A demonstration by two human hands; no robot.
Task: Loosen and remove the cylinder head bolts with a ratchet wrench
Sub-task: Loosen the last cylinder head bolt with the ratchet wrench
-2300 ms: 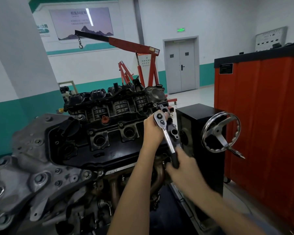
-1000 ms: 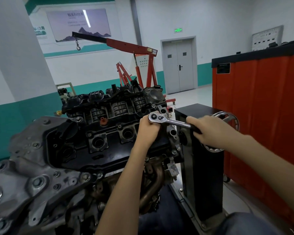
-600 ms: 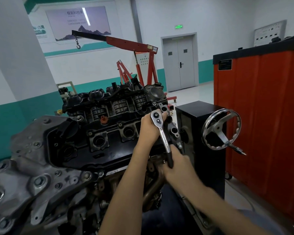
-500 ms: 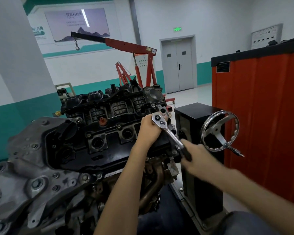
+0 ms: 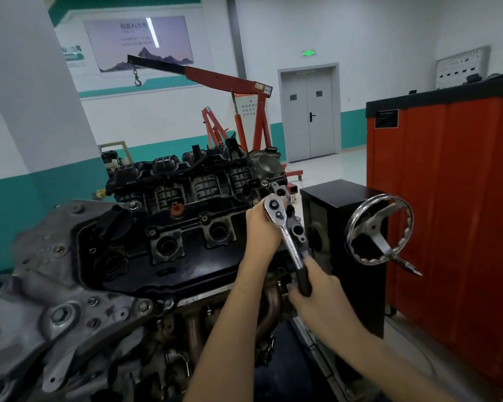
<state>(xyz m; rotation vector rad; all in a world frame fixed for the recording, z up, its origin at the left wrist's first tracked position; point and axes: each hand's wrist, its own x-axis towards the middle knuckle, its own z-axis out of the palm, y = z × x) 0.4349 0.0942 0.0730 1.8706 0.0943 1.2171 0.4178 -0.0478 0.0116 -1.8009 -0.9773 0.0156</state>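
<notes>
A chrome ratchet wrench (image 5: 286,235) stands on the right end of the black cylinder head cover (image 5: 186,245) of an engine on a stand. Its round head sits at the top, and its black handle points down toward me. My left hand (image 5: 260,227) wraps around the socket under the wrench head and hides the bolt. My right hand (image 5: 317,294) grips the black handle low, beside the exhaust manifold. Small bolts (image 5: 204,218) show along the cover's edges.
A black stand box (image 5: 343,227) with a chrome handwheel (image 5: 378,229) stands just right of the wrench. A tall orange cabinet (image 5: 453,213) fills the right side. A red engine crane (image 5: 238,111) stands behind the engine. A grey timing cover (image 5: 41,300) is at lower left.
The wrench handle swung back and forth around its head: out to the right, down toward me, partly right again, and now down toward me. My left hand stayed on the socket.
</notes>
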